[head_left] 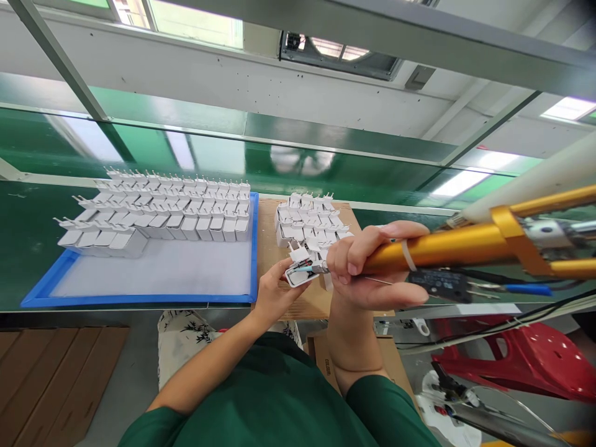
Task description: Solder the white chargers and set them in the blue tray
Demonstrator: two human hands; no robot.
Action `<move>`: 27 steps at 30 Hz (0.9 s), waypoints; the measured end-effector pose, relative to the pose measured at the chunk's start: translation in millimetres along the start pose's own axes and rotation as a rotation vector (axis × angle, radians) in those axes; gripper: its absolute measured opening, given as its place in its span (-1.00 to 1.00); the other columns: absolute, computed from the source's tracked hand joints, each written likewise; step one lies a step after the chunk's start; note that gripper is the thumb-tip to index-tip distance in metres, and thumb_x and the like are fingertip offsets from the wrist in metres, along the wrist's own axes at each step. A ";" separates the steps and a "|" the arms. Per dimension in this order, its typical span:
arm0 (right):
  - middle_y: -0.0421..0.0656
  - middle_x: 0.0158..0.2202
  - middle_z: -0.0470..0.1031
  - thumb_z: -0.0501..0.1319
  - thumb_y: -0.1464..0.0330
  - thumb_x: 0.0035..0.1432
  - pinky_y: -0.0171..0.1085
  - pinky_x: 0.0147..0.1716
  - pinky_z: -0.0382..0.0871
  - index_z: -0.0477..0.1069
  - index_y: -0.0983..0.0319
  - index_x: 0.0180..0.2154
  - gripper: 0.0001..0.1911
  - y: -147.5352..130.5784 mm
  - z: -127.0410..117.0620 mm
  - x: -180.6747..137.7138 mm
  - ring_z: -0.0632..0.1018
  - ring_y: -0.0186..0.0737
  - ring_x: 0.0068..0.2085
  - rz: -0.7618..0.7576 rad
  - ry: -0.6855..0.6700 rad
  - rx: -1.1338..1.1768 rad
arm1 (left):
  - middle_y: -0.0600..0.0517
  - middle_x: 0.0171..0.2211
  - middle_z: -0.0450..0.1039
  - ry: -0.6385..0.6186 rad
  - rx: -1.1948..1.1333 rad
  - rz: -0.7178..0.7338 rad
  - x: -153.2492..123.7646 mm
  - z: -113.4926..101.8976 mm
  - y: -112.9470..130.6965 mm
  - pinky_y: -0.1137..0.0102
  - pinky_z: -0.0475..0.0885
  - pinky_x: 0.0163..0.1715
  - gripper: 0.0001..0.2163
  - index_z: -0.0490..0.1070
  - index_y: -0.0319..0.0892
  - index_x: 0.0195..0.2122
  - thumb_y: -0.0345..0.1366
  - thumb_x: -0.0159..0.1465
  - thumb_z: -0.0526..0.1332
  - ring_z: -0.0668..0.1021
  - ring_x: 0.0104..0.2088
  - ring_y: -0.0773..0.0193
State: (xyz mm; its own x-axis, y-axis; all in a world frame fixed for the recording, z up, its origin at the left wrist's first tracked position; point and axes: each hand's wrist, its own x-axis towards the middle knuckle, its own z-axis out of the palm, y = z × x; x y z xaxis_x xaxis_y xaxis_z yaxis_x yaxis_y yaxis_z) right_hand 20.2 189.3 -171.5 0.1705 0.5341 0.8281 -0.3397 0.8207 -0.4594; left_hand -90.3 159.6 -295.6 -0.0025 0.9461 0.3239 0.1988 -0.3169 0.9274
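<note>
My left hand (274,292) is closed around an open white plug adapter housing (298,278), tilted so that its inside shows. Inside it are small parts too fine to make out. My right hand (367,264) grips a gold-coloured dispensing gun (442,248) with a metal nose and a thin pale blue tip. That tip reaches into the opening of the housing. A black microswitch (440,284) with a blue-sleeved wire sits along the underside of the gun, beside my right thumb.
A blue-rimmed tray (255,248) on the left holds rows of white plug adapters (195,205). More adapters (307,211) stand on a cardboard sheet (267,233) before me. A red stool (521,354) stands at the lower right, where cables (493,332) hang. Cardboard (56,372) lies lower left.
</note>
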 end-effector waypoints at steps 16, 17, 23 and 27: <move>-0.41 -0.67 0.11 0.18 -0.26 0.03 -0.34 -0.85 -0.07 0.39 -0.08 -0.09 -0.45 0.5 -21.8 -3.5 -0.01 -0.42 -0.77 0.016 0.000 -0.078 | -0.10 0.00 0.57 -0.201 0.286 -0.174 -3.0 -4.6 -33.6 0.13 0.48 0.06 -0.61 0.45 -0.13 0.03 -0.41 0.16 0.36 0.58 0.04 0.01; -0.42 -0.67 0.11 0.18 -0.26 0.03 -0.34 -0.85 -0.08 0.38 -0.08 -0.09 -0.45 0.0 -22.5 -3.7 -0.02 -0.43 -0.77 0.017 0.003 -0.085 | -0.10 0.00 0.57 -0.201 0.277 -0.169 -3.0 -5.6 -32.7 0.14 0.48 0.06 -0.62 0.45 -0.12 0.03 -0.40 0.17 0.35 0.58 0.04 0.01; -0.43 -0.66 0.12 0.15 -0.26 0.06 -0.33 -0.85 -0.03 0.35 -0.09 -0.07 -0.45 -1.2 -26.9 -5.7 0.00 -0.43 -0.77 0.027 -0.011 -0.094 | -0.01 -0.07 0.62 -0.185 0.187 -0.196 -2.3 -8.7 -25.2 0.27 0.51 -0.03 -0.66 0.45 -0.11 0.01 -0.32 0.19 0.35 0.64 -0.09 0.13; -0.44 -0.63 0.11 0.20 -0.23 0.05 -0.37 -0.88 -0.08 0.37 -0.06 -0.07 -0.46 -3.0 -26.4 -5.2 -0.01 -0.48 -0.77 0.030 -0.006 -0.046 | 0.02 -0.15 0.64 -0.195 0.212 -0.206 -1.4 -7.7 -25.8 0.30 0.51 -0.09 -0.69 0.46 -0.11 -0.05 -0.30 0.17 0.37 0.64 -0.17 0.15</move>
State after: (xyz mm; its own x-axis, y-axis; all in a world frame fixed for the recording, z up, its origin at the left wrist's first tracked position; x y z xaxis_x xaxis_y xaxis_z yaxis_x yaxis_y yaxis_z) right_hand 44.8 189.5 -182.9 0.1556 0.5571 0.8157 -0.3021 0.8131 -0.4977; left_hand -103.0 166.0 -318.6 0.1193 0.9902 0.0731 0.4128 -0.1164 0.9033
